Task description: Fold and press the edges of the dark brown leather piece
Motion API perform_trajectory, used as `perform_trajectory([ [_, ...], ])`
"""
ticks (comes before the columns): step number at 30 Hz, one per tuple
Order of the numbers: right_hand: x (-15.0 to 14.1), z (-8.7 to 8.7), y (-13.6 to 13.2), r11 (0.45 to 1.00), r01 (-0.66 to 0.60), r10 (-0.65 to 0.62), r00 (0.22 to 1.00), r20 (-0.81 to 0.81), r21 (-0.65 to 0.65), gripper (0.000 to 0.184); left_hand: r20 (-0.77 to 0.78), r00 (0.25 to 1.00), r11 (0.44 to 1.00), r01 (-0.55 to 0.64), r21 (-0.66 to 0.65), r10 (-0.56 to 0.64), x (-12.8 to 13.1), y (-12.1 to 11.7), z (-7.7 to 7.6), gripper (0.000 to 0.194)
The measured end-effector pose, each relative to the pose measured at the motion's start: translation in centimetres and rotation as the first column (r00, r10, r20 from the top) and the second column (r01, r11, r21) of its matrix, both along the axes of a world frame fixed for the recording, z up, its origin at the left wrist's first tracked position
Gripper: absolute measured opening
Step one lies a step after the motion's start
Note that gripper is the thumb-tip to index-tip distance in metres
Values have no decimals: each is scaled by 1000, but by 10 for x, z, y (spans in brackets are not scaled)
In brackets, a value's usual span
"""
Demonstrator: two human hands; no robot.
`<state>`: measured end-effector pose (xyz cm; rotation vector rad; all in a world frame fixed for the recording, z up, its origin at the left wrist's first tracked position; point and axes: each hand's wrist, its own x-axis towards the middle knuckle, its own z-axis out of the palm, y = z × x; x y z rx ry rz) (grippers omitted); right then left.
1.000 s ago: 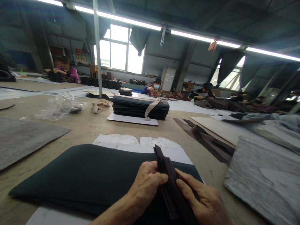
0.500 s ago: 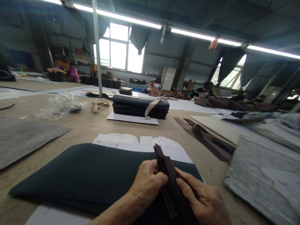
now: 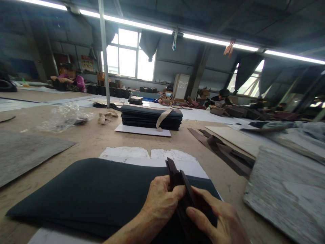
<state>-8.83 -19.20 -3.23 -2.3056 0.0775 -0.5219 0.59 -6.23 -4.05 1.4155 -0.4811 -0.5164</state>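
both of your hands close on the bundle of dark brown strips [image 3: 186, 200], left hand [image 3: 162, 201] pinching its near side, right hand [image 3: 219, 220] curled round it, above the dark sheet [image 3: 88, 193].

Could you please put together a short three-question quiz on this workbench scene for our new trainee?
1. True or false: both the left hand and the right hand hold the bundle of dark brown strips.
2. What lies flat under the hands? A) a clear plastic bag B) a large dark sheet C) a grey felt panel
3. Fill in: farther along the table, a pale strap is draped over a ____ of dark sheets.

Key: 1 true. 2 B; the plastic bag lies far off to the left. 3 stack.
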Motion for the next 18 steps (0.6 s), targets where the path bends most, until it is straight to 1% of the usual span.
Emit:
perform_trajectory([
  [2, 0, 1, 0, 998, 10, -8, 999, -42, 62, 40, -5, 1000, 1000, 11, -19, -11, -1, 0, -1, 20],
  [4, 1, -1, -6, 996, -7, 14, 995, -94, 84, 41, -20, 1000, 999, 20, -38, -21, -1, -1, -1, 22],
  [5, 2, -3, -11, 999, -21, 26, 994, -109, 49, 41, -30, 999, 999, 21, -45, -23, 0, -1, -1, 23],
  [6, 2, -6, -17, 1000, 2, -4, 996, -92, -28, 40, -40, 999, 998, 21, -52, -24, 0, -1, -1, 24],
  [7, 3, -9, -23, 983, 101, -106, 994, -26, -155, 38, -50, 998, 998, 19, -57, -22, 0, -1, -1, 25],
  [8, 3, -12, -28, 918, 266, -248, 964, 96, -294, 37, -61, 998, 998, 15, -62, -18, 0, -1, -1, 25],
  [9, 2, -15, -32, 794, 463, -390, 885, 255, -394, 39, -75, 997, 998, 12, -65, -17, 1, -1, -1, 26],
  [10, 2, -16, -34, 639, 629, -482, 776, 406, -443, 41, -88, 996, 998, 9, -67, -15, 1, -1, -1, 26],
  [11, 2, -17, -35, 503, 734, -517, 678, 522, -455, 42, -98, 995, 998, 7, -68, -13, 1, -1, -1, 27],
  [12, 1, -16, -35, 422, 779, -497, 627, 599, -465, 41, -104, 994, 998, 7, -69, -15, 1, -1, -1, 27],
  [13, 2, -15, -33, 410, 770, -431, 636, 640, -489, 38, -108, 994, 998, 7, -68, -14, 1, -1, -1, 27],
  [14, 2, -14, -30, 448, 730, -335, 673, 660, -517, 33, -108, 994, 998, 6, -67, -13, 1, -1, -1, 26],
  [15, 2, -13, -27, 507, 666, -228, 716, 660, -548, 27, -105, 994, 998, 5, -63, -11, 1, -1, -1, 26],
  [16, 3, -12, -24, 588, 561, -120, 772, 624, -582, 23, -101, 995, 998, 3, -59, -9, 1, -1, -1, 25],
  [17, 4, -11, -22, 678, 420, -28, 835, 550, -603, 23, -96, 995, 998, 2, -55, -8, 2, -1, -2, 25],
  [18, 5, -11, -20, 756, 253, 51, 897, 439, -604, 25, -91, 996, 999, 2, -52, -6, 2, -1, -2, 25],
])
